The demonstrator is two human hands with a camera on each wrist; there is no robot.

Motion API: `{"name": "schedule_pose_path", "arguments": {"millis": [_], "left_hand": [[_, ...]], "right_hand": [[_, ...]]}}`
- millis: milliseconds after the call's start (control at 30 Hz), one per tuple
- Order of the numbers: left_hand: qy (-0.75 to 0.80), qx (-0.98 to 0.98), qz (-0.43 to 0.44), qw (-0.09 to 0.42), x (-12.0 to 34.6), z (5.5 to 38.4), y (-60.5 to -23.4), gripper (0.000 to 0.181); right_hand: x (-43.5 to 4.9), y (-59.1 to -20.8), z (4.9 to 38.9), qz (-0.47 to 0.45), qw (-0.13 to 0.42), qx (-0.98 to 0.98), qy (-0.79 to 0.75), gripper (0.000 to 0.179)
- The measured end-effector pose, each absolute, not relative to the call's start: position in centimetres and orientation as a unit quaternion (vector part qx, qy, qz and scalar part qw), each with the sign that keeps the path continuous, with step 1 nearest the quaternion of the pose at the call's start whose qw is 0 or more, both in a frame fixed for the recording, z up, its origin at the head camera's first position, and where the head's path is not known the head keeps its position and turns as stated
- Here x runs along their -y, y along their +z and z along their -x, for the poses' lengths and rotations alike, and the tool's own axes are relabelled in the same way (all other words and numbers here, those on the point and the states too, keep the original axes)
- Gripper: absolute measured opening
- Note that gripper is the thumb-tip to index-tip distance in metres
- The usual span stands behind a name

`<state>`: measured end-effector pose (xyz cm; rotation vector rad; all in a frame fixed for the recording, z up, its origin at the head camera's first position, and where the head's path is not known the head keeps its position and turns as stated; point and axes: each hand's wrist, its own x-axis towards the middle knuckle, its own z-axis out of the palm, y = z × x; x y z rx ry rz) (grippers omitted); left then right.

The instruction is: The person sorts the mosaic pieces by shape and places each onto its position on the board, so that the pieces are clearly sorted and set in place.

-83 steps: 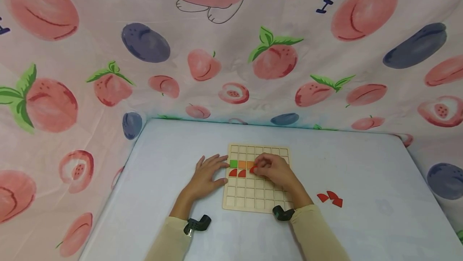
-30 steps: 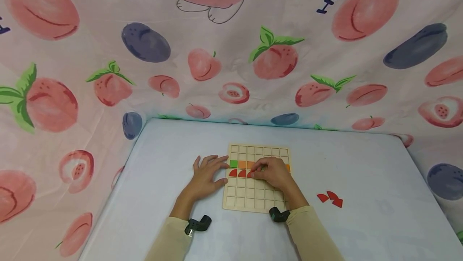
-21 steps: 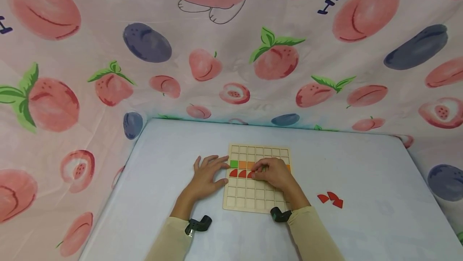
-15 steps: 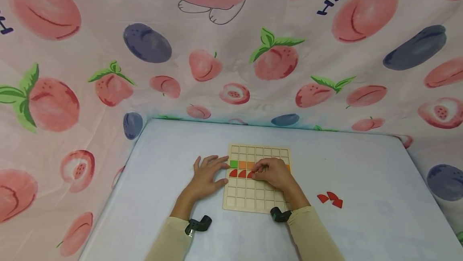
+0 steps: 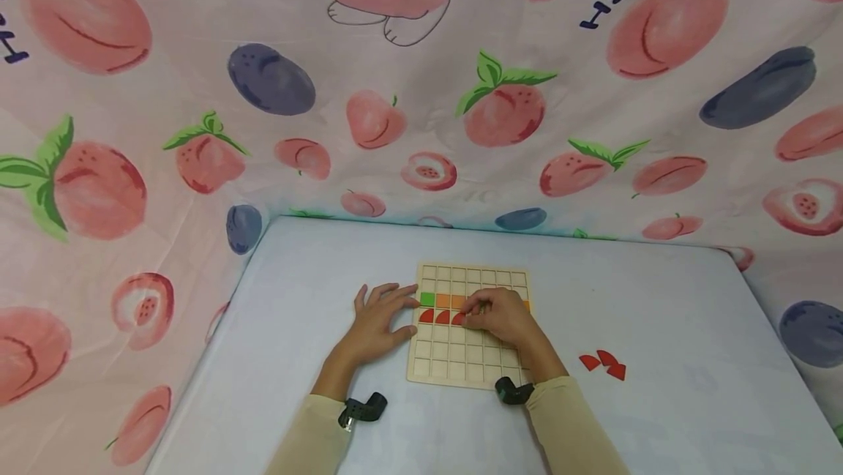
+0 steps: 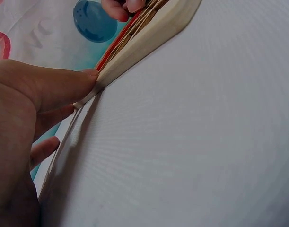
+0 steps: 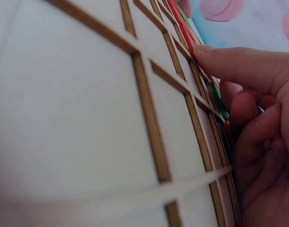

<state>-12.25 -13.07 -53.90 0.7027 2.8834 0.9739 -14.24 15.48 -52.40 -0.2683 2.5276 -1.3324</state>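
A pale wooden grid board (image 5: 454, 371) lies on the table. Along one row sit a green square (image 5: 427, 299) and orange squares (image 5: 443, 301). Below them, red quarter-circle pieces (image 5: 426, 316) fill cells from the left. My right hand (image 5: 506, 314) is over the board, thumb and curled forefinger at the third red piece (image 5: 457, 319); in the right wrist view the thumb tip is on red (image 7: 184, 29). My left hand (image 5: 377, 325) is spread at the board's left edge, and in the left wrist view its thumb (image 6: 64, 85) touches the rim. The right hand hides some cells.
Several loose red quarter-circle pieces (image 5: 607, 358) lie on the white table (image 5: 685, 328), right of the board. A fruit-print cloth (image 5: 435, 124) hangs behind and at the left. Black cameras are strapped to both wrists.
The right hand has brought the third red piece slightly down and left, from above the board into the cell beside the second. Lately it has barely moved. The left hand stays at the edge.
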Motion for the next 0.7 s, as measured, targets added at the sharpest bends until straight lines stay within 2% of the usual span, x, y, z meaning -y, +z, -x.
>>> {"name": "schedule_pose_path", "arguments": {"millis": [233,700], "left_hand": [[0.304,-0.927,-0.219,0.021,13.0,12.3,-54.0,0.038],[0.307,-0.928,-0.209,0.032,12.9,12.4,-54.0,0.039]], "right_hand": [[-16.6,-52.1,14.0,0.083,0.156,-0.853,-0.491,0.017],[-22.3,-49.4,12.7,0.039,0.129,-0.886,-0.444,0.019]]}}
